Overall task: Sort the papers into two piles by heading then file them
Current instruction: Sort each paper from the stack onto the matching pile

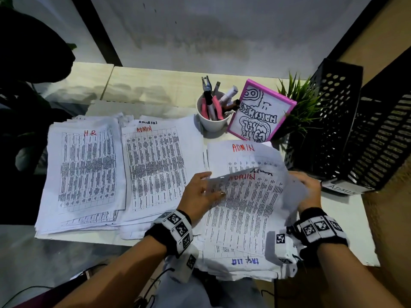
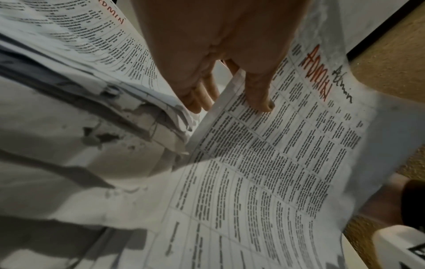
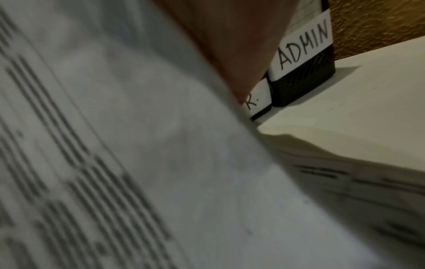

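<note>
I am in the sorting step: my left hand point(image 1: 201, 192) pinches the left edge of a lifted sheet point(image 1: 242, 203) headed ADMIN, thumb on top and fingers beneath, above the unsorted stack point(image 1: 242, 258) at the near right of the desk point(image 1: 142, 85). My right hand point(image 1: 308, 190) is at the sheet's right edge, largely hidden behind the paper; I cannot tell how far its fingers are closed. The HR pile point(image 1: 86, 165) lies at the left, with the ADMIN pile point(image 1: 155, 165) just beside it. In my judgement, the next move calls for carrying this sheet left onto the ADMIN pile, without disturbing the loose sheets below. The left wrist view confirms the pinch and the red heading. The right wrist view, mostly blurred paper, alone shows the file holder point(image 3: 303, 87) labels clearly: ADMIN, and beside it a partly hidden label ending in R.
</note>
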A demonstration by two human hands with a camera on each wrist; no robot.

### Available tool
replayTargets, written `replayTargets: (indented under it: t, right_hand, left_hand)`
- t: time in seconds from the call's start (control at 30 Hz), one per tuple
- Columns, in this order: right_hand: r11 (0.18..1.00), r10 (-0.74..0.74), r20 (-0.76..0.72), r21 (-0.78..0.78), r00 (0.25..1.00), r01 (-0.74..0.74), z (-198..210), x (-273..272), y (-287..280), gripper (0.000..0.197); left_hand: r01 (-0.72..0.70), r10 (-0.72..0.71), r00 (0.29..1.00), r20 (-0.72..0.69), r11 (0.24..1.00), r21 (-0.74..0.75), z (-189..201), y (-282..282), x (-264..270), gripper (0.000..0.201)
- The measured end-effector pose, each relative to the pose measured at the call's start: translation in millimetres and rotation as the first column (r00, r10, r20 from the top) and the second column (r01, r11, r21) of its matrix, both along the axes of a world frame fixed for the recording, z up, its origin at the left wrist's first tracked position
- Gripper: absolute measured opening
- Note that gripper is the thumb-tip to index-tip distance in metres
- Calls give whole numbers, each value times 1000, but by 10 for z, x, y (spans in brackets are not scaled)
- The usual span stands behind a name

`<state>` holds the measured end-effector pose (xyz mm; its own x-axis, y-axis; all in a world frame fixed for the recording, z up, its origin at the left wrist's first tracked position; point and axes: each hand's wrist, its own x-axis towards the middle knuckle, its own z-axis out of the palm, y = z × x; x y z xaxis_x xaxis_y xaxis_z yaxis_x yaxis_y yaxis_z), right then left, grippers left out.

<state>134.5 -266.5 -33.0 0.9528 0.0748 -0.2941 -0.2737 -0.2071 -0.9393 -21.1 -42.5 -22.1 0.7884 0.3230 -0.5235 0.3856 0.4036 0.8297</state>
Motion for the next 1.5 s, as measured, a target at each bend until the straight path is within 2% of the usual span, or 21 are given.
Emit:
replayTargets:
  t: [0.07, 0.13, 0.2, 0.3, 0.43, 0.5, 0.53, 0.6, 0.63, 0.67, 0.7, 0.73, 0.77, 0.83, 0.9, 0.93, 1.03, 1.1, 1.2, 1.4, 1.5]
  right_hand:
    - [992, 63, -5, 112, 998, -62, 133, -50, 0, 22]
    - [966, 76, -70, 252, 995, -56, 250, -159, -47, 11]
    - [947, 114, -80, 309, 990, -84, 205, -176, -133, 11]
    - [952, 256, -107, 200, 961, -232, 143, -214, -233, 18]
    - [955, 154, -353, 294, 923, -47, 172, -251, -211, 29]
    - [955, 113, -435, 295, 893, 23, 242, -208, -142, 27]
    - [967, 81, -432, 254, 898, 35, 246, -165, -110, 20]
    - [996, 29, -362, 85, 932, 2, 153, -79, -83, 14]
    - [999, 21, -321, -40, 947, -36, 80, -45, -72, 18]
    - [984, 41, -278, -155, 960, -87, -7, -3, -68, 26]
    - [953, 58, -257, -274, 965, -131, -73, 35, -65, 34]
    - [913, 71, -231, -377, 970, -157, -136, 67, -60, 36]
    - [864, 77, -194, -477, 978, -163, -160, 81, -42, 31]
    - [783, 93, -117, -605, 989, -145, -190, 71, 38, 23]
    - [759, 98, -79, -639, 992, -126, -225, 23, 113, 30]
    - [750, 98, -75, -650, 992, -123, -243, 5, 135, 37]
    - [716, 72, -45, -693, 996, -84, -323, -2, 182, 46]
    - [709, 47, -7, -705, 999, -38, -352, 13, 213, 44]
    - [717, -2, 21, -697, 1000, 16, -383, 24, 243, 40]
    - [754, 10, 126, -652, 992, 75, -295, -15, 240, 31]
    - [776, 59, 158, -628, 986, 54, -233, -33, 194, 17]
  left_hand:
    - [15, -15, 1000, -2, 997, 78, 3, -1, 35, 64]
    - [-22, 20, 998, 53, 999, 31, 45, -24, 61, 84]
    - [-103, 103, 991, 82, 995, -4, 72, -7, 93, 73]
    - [-157, 156, 987, 31, 986, 56, 104, 17, 124, 35]
    - [-51, 75, 996, -49, 923, 382, -21, 20, -55, 13]
    - [9, 47, 990, -135, 922, 386, 33, -12, -67, 8]
    - [5, 69, 978, -197, 937, 350, 18, -100, 5, 11]
    - [335, -249, 915, -317, 906, 257, 210, -129, -136, 25]
    - [309, -145, 893, -427, 885, 347, 290, -126, -79, 30]
    - [394, -218, 852, -476, 866, 308, 337, -130, -90, 24]
    - [389, -244, 900, -361, 822, 416, 292, -86, -77, 17]
    - [233, -79, 950, -302, 822, 520, 224, -52, 2, 17]
    - [205, -134, 970, -204, 901, 381, 369, 83, -55, 25]
    - [-256, 241, 967, 86, 924, 285, 455, 337, -37, 32]
    - [-531, 488, 846, 214, 805, 265, 544, 593, 30, 36]
    - [-535, 511, 842, 172, 756, 377, 520, 733, 38, 38]
    - [-476, 567, 823, 37, 652, 590, 351, 1272, -107, 39]
    - [-459, 575, 818, 14, 638, 618, 280, 1514, -172, 37]
    - [-354, 515, 856, -47, 649, 674, 148, 1745, -219, 13]
    - [25, 315, 903, -292, 640, 768, 49, 1855, -206, 37]
    - [59, 354, 889, -290, 538, 841, 65, 1716, -148, 33]
